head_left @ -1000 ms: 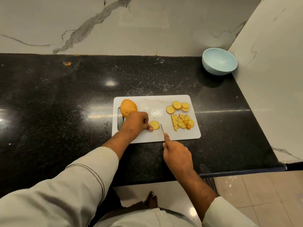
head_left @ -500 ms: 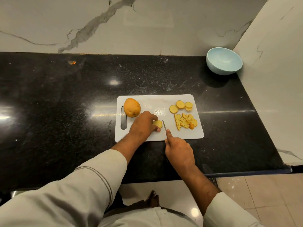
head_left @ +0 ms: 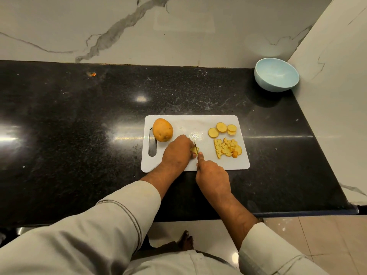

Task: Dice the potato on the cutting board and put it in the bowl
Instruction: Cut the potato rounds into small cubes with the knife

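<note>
our right hand (head_left: pixel 211 175) is curled round the knife (head_left: pixel 196 150), forefinger laid along its back, and the blade stands in a small potato slice (head_left: pixel 193 151). our left hand (head_left: pixel 176 153) bends over that slice and pins it with its fingertips, which sit right against the blade. that is the first risk as we judge it: the piece is small and wet, so if it skids under the cut the edge could meet a fingertip. most of the slice is hidden under the left hand, so we cannot tell how much is left to cut.

further out on the cutting board (head_left: pixel 198 120) lie the uncut round slices (head_left: pixel 221 129) and, nearer us, the heap of diced pieces (head_left: pixel 227 148), close to the board's right edge; a careless sweep could push some onto the counter (head_left: pixel 79 116). the rest of the potato (head_left: pixel 162 130) sits by the board's handle slot and may roll if nudged. the bowl (head_left: pixel 277 74) stands well apart in the far right corner and looks empty, so pieces could drop on the way over.
</note>
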`<state>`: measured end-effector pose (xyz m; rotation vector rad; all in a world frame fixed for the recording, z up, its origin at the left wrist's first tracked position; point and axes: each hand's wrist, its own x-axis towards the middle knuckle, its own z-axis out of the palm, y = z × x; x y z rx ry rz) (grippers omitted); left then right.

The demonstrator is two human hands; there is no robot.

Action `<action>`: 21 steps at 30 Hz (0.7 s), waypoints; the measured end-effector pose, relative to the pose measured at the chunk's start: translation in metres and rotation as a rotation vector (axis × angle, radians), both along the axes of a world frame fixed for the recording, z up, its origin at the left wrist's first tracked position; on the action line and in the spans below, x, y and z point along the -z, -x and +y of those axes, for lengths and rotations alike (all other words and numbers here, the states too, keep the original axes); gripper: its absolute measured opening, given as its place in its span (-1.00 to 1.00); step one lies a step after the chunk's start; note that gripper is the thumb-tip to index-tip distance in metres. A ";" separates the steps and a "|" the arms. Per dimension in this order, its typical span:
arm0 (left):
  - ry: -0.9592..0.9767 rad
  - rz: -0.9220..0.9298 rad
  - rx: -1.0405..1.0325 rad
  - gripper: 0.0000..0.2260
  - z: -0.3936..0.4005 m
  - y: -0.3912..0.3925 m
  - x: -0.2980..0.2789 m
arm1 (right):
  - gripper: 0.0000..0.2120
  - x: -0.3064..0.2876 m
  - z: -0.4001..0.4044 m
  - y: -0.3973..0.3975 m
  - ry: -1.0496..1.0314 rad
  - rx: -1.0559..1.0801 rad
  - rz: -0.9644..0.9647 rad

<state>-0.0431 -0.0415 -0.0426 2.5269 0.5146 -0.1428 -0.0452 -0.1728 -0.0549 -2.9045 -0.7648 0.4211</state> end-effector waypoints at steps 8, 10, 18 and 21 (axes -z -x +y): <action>-0.072 0.026 -0.009 -0.89 -0.007 0.000 -0.011 | -0.41 0.003 0.011 -0.007 0.078 -0.091 -0.025; -0.071 0.029 -0.006 -0.91 -0.006 -0.001 -0.012 | -0.41 0.003 0.010 -0.007 0.086 -0.099 -0.025; 0.009 0.017 -0.044 -0.92 -0.006 -0.002 -0.006 | -0.42 0.004 -0.014 0.019 0.075 -0.090 0.000; 0.063 -0.001 -0.062 -0.85 -0.004 0.001 -0.002 | -0.42 0.005 -0.022 0.025 0.101 -0.083 0.024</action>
